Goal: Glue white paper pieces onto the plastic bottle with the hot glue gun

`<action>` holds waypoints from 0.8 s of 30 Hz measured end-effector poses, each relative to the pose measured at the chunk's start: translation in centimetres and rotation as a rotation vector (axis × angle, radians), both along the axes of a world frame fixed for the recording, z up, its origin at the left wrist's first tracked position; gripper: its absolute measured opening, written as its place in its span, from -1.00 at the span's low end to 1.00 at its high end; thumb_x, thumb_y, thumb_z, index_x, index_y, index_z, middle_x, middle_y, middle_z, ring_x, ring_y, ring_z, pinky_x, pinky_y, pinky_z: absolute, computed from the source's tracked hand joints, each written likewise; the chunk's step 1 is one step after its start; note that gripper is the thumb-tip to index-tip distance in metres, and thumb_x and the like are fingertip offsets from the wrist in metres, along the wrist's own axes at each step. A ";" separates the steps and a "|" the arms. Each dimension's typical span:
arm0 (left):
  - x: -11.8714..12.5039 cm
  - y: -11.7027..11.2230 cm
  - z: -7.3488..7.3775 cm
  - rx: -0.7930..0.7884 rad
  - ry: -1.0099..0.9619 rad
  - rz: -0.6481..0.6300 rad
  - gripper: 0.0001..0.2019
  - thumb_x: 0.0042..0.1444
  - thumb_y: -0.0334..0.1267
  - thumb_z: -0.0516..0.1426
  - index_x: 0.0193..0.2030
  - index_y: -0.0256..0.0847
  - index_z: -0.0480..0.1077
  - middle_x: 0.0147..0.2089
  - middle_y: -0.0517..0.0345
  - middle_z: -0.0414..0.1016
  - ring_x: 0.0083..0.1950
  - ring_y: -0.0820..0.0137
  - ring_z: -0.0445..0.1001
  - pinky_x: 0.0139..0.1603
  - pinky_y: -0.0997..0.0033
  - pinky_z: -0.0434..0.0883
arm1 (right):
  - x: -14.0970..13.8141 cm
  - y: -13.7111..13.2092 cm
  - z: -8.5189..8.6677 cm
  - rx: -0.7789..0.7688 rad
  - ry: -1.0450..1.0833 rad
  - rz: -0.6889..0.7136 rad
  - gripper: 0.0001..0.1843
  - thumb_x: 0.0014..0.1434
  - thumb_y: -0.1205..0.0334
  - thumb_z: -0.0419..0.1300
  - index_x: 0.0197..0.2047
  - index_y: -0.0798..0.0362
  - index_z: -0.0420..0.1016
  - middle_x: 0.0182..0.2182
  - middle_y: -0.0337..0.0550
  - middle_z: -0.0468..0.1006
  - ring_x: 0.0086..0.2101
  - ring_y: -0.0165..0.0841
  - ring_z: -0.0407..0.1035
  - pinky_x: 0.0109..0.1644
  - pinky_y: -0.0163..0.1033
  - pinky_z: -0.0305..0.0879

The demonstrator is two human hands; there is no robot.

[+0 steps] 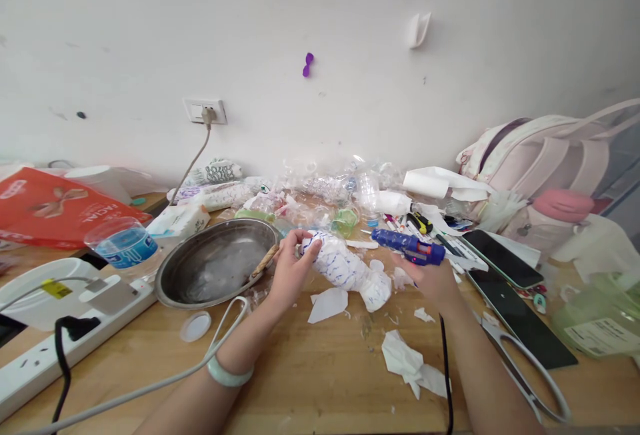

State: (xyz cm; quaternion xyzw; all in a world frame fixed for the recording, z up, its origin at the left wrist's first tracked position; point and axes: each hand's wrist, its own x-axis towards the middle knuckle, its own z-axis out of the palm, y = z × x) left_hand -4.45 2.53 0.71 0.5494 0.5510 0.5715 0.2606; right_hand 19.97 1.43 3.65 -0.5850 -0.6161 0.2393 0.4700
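My left hand (294, 268) grips the upper left end of a white, fish-shaped paper craft (340, 265) covered in blue wavy marks. Its narrow tail end points down to the right. In my right hand (425, 282) is a blue hot glue gun (407, 246), its nozzle aimed left toward the craft but apart from it. A black cord (446, 368) hangs down below the glue gun. Under the craft lies a scrap of white paper (327, 305). A crumpled tissue (415, 362) rests nearer the front edge.
Left of my left hand stands a metal bowl (220, 265) with a stick on its rim. A white power strip (75, 348) and cable lie at the left. Scissors (525, 362), two phones (523, 318) and a pink bag (540, 148) are at the right. Plastic bottles and scraps crowd the back.
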 end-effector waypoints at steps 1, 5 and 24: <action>0.0 0.0 0.0 -0.001 0.007 -0.009 -0.79 0.02 -0.07 0.15 -0.26 -0.11 0.35 -0.27 0.18 0.35 -0.20 0.34 0.32 -0.18 0.37 0.27 | -0.1 0.2 0.0 -0.017 -0.004 -0.051 -0.75 -0.08 0.05 0.17 -0.38 0.02 0.51 -0.36 -0.11 0.60 -0.25 -0.17 0.47 -0.17 -0.18 0.35; -0.1 0.1 -0.2 0.026 -0.001 -0.053 -0.79 0.02 -0.08 0.15 -0.24 -0.11 0.35 -0.25 0.16 0.37 -0.17 0.32 0.33 -0.17 0.36 0.27 | 0.1 1.2 -0.3 -0.228 -0.155 -0.143 -0.67 -0.13 0.03 0.21 -0.32 0.05 0.53 -0.31 -0.04 0.61 -0.18 -0.09 0.45 -0.18 -0.15 0.33; -0.3 -0.4 -0.4 0.154 -0.115 -0.224 -0.73 0.02 -0.06 0.13 -0.19 -0.13 0.30 -0.17 0.07 0.32 -0.06 0.26 0.32 -0.10 0.33 0.30 | 0.9 1.8 -0.4 -0.196 -0.358 -0.353 -0.59 0.02 -0.04 0.12 -0.28 0.13 0.56 -0.32 0.12 0.59 -0.20 -0.03 0.46 -0.25 -0.15 0.33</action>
